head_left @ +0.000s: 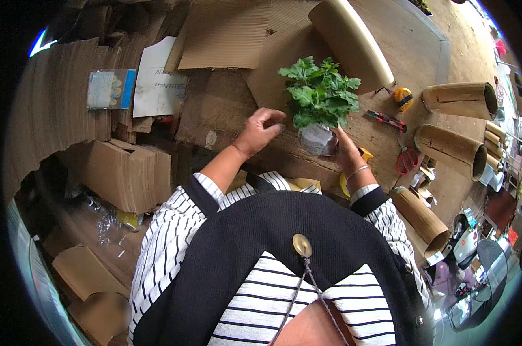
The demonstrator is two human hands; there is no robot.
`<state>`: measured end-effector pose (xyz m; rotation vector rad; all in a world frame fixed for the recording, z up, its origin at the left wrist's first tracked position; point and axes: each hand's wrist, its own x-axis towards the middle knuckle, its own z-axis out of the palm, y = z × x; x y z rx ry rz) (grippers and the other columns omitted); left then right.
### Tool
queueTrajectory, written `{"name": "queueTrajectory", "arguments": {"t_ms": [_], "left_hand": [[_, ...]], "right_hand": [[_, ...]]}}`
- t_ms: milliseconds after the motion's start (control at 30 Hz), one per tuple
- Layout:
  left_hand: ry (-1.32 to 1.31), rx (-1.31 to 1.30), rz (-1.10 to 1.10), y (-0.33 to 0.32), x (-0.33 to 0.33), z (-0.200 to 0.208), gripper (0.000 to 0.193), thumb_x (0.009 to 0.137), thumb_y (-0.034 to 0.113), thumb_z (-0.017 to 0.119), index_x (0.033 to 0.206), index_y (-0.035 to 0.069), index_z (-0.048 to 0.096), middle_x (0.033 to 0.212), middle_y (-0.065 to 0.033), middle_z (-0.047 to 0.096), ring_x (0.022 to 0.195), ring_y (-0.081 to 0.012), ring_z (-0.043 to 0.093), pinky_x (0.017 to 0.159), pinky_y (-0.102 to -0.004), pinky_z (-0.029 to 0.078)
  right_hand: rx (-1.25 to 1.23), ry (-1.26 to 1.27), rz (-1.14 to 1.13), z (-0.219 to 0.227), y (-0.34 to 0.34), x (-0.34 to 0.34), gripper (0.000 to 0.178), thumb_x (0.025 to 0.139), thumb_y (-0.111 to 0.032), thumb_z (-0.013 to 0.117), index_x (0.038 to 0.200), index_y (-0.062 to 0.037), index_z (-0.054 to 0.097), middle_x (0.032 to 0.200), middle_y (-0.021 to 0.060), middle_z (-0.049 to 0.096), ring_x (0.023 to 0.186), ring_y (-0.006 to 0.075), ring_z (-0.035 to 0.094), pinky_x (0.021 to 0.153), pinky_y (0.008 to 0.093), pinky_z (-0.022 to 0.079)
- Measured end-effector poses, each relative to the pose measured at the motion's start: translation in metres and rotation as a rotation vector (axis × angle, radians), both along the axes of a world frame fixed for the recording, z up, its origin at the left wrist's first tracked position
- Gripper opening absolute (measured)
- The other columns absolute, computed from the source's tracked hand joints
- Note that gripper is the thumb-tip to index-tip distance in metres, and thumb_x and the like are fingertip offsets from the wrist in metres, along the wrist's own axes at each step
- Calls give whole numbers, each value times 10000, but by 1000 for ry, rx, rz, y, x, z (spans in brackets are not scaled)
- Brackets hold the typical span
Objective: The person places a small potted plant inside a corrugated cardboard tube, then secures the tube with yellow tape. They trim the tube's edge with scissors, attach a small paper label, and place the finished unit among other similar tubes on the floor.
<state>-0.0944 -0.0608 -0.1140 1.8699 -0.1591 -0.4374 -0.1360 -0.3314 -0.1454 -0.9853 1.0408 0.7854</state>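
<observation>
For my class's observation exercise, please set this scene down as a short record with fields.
Left hand: fingers curled, left of the leafy plant
Right hand: at the right side of the plant's wrapped base; grip partly hidden
Tools at right: tape measure, utility knife, red-handled scissors
Beyond plant: large tan roll
Far left: stacked cardboard

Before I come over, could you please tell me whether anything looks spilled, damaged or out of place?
Crumpled clear plastic lies loose at the lower left, beside stacked cardboard, looking like stray litter. The plant at the right hand looks upright and undamaged.
</observation>
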Motion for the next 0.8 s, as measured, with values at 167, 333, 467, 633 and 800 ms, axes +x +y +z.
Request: {"name": "queueTrajectory", "arguments": {"t_ms": [167,333,467,633,800], "left_hand": [[414,-256,49,-21,-17,-37,356,817,88,712,1152,26,606,1076,-30,648,946,-155,585,846,-316,473],[234,-182,52,-19,-16,-34,99,837,65,684,918,9,680,909,-25,673,841,-122,598,776,-295,483],[347,-588,337,8,0,-33,37,844,78,697,849,54,669,789,9,635,736,-61,556,680,-240,472],[314,-980,701,72,86,-21,59,881,100,651,869,122,598,715,8,594,607,-99,557,566,-246,485],[604,-551,838,111,125,-73,157,880,232,670,855,114,569,703,9,573,567,-99,554,431,-247,467]], "right_hand": [[60,-11,58,-24,12,-12,516,860,-551,545,1217,-180,509,1164,67,536,1077,308,524,881,634,401],[158,-65,-8,-19,14,-28,535,855,-529,584,1257,-187,497,1226,72,513,1120,320,495,882,640,397],[202,-124,56,-10,13,-34,602,885,-554,547,1330,-165,433,1366,98,433,1225,344,438,941,646,353],[149,-104,-57,-43,-8,-77,523,917,-535,510,1267,-146,499,1228,87,552,1136,350,512,948,618,364],[201,-183,-158,-42,-14,-110,612,928,-523,485,1395,-132,421,1436,83,429,1258,307,457,982,558,369]]}}
